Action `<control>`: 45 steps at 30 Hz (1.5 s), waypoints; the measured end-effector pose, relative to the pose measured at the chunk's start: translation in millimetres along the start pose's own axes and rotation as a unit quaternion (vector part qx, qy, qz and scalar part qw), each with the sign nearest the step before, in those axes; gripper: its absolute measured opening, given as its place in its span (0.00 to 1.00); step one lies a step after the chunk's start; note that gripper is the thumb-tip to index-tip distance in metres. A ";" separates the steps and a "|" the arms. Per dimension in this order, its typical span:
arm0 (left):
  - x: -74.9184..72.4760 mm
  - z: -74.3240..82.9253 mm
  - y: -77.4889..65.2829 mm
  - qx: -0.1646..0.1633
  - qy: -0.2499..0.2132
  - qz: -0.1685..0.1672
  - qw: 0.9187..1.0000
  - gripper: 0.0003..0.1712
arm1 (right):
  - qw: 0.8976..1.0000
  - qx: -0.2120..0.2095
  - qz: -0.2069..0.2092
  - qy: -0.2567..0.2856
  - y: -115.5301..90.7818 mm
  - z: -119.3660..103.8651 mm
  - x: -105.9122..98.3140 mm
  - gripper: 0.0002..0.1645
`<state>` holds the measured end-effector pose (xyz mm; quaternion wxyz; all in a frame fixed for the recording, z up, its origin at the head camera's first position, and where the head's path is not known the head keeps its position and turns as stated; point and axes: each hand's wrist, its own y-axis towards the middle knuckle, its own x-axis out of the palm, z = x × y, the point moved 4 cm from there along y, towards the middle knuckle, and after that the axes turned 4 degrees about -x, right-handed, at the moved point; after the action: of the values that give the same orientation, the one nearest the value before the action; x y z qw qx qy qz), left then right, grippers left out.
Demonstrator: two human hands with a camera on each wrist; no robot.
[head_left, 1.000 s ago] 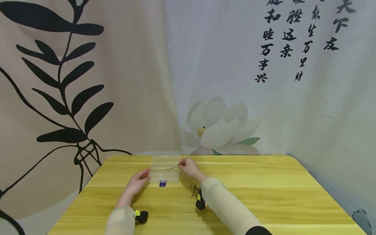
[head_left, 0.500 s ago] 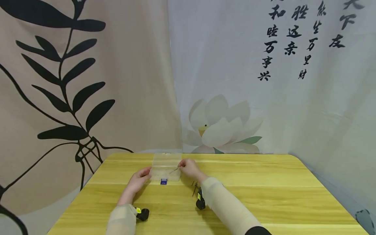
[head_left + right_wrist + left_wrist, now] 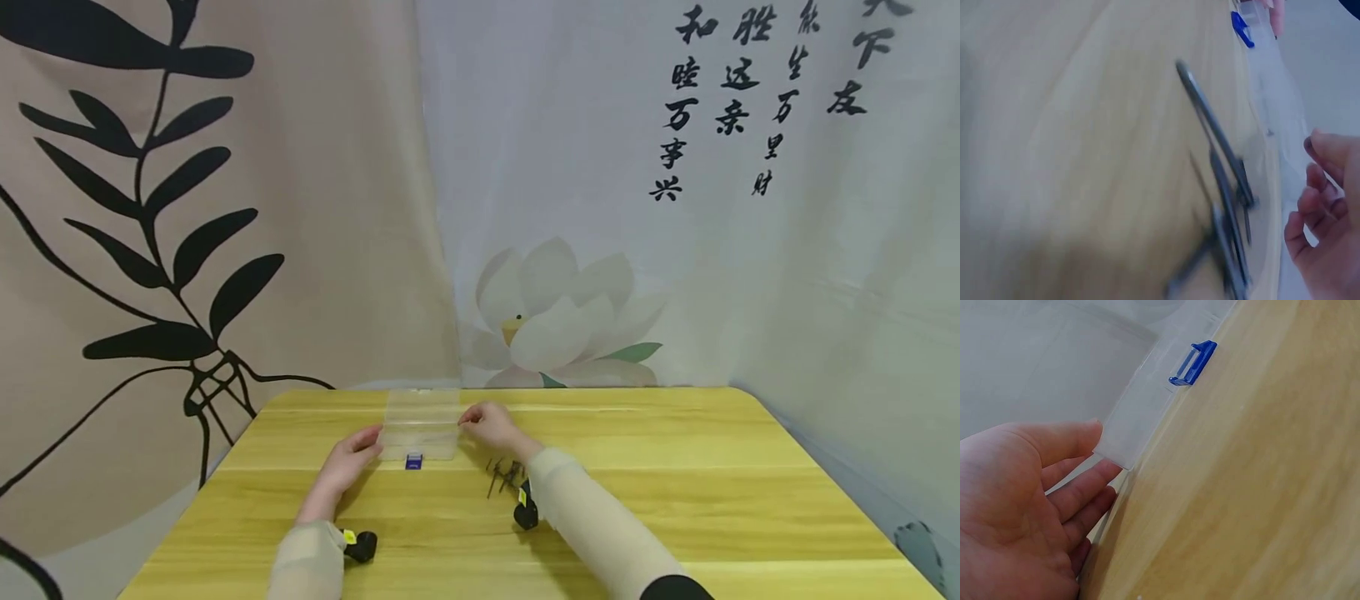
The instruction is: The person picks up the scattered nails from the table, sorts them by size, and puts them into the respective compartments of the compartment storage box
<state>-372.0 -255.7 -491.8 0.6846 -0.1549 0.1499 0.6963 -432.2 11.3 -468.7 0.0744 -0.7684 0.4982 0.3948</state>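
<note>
A clear plastic box (image 3: 420,437) with a raised clear lid (image 3: 422,404) and blue latch (image 3: 413,462) lies near the table's far edge. My left hand (image 3: 351,458) holds its left end, thumb (image 3: 1079,437) at the upper corner and fingers (image 3: 1094,481) at the lower one. At the box's right side is my right hand (image 3: 491,427), its fingers loosely curled and nothing visible in them. Several slim dark metal pieces (image 3: 1222,169), blurred and some with a wider end, lie in a loose pile below the right hand. A tiny dark spot (image 3: 1270,132) shows at the box.
The wooden table (image 3: 637,483) spreads out to the right and front. Behind it hangs a pale curtain (image 3: 360,208) with printed leaves, a lotus and writing. Black cameras with yellow labels sit at the left wrist (image 3: 362,546) and right wrist (image 3: 526,510).
The thin metal piece my right hand pinched over the box has left its fingers. That hand has drawn slightly right, off the box. My left hand stays at the box's end.
</note>
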 end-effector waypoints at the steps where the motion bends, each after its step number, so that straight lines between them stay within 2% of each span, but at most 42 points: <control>1: -0.3 -0.6 0.0 0.000 0.002 0.000 1.000 0.26 | 1.000 -0.001 -0.003 -0.001 -2.0 1.3 -3.8 0.09; 6: -2.1 -1.3 0.0 -0.001 0.002 -0.003 1.000 0.27 | 1.000 -0.008 -0.020 -0.008 -15.1 9.2 -26.5 0.09; 12: -1.9 2.4 -1.3 0.002 -0.001 -0.008 1.000 0.27 | 1.000 0.014 -0.025 0.005 -33.6 31.4 -50.1 0.10; 20: -0.4 2.2 -1.5 -0.003 -0.002 -0.010 1.000 0.27 | 0.998 0.039 -0.046 0.031 -56.1 47.2 -68.4 0.11; 23: -0.1 2.0 -1.7 -0.004 -0.006 -0.009 1.000 0.27 | 0.997 0.037 -0.053 0.038 -60.4 50.5 -71.5 0.11; 30: 0.6 0.8 0.2 -0.006 -0.010 -0.016 1.000 0.27 | 0.991 0.069 -0.090 0.071 -68.5 56.5 -72.2 0.11; 37: 0.8 1.0 1.7 -0.008 -0.014 -0.019 1.000 0.27 | 0.990 0.062 -0.098 0.081 -71.4 59.7 -73.0 0.12; 45: 0.9 -0.2 0.5 -0.006 -0.008 -0.020 1.000 0.28 | 0.986 0.080 -0.110 0.097 -69.9 66.8 -69.5 0.13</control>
<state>-372.5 -255.0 -492.3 0.6989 -0.1566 0.1374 0.6842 -423.5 128.7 -486.1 0.1299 -0.8448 0.4453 0.2666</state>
